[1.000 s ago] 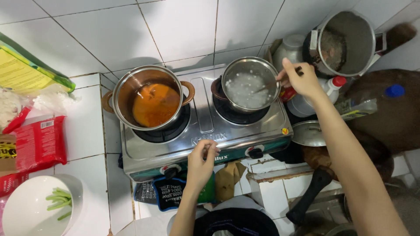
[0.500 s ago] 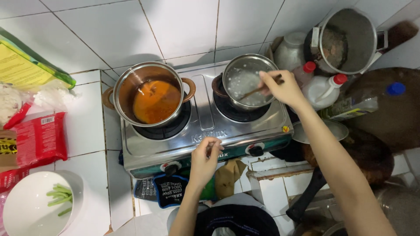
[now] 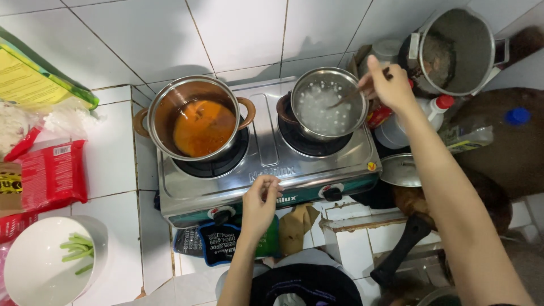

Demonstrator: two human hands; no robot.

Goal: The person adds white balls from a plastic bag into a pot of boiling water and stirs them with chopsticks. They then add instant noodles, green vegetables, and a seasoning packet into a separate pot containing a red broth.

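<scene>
Head view, looking down on a two-burner gas stove (image 3: pixel 266 170) set on a white-tiled counter (image 3: pixel 113 153).

R. hand (image 3: pixel 391 85): closed in a pinch grip on the handle of a spoon (image 3: pixel 345 97), whose bowl end dips into the small steel pot (image 3: pixel 328 105) on the right burner. Pot holds whitish, bubbly contents; the long handle keeps fingers outside the rim, away from the heat, and the arm reaches in from the side rather than across the burner.

L. hand (image 3: pixel 260 207): fingers loosely curled, holding nothing; it rests at the stove's front edge, between the two control knobs, the left knob (image 3: pixel 220 214) & the right knob (image 3: pixel 331 192). Contact w/ the metal front cannot be made out for certain. Position is apt for steadying the body or reaching a knob.

Large pot (image 3: pixel 195 119) w/ two brown side handles sits on the left burner, approx. centred, orange-red liquid inside; untouched.

Surroundings: empty lidded cooker pot (image 3: pixel 459 51) tilted against the wall to the right; white bottle w/ red cap (image 3: pixel 436 107) just beside the small pot; steel lid (image 3: pixel 399 170) lower right. Left of stove: red packet (image 3: pixel 51 175), yellow packet (image 3: pixel 28 79), white bowl (image 3: pixel 34 266) w/ a few green bean pieces (image 3: pixel 76 252), kept well apart from the flames.
</scene>
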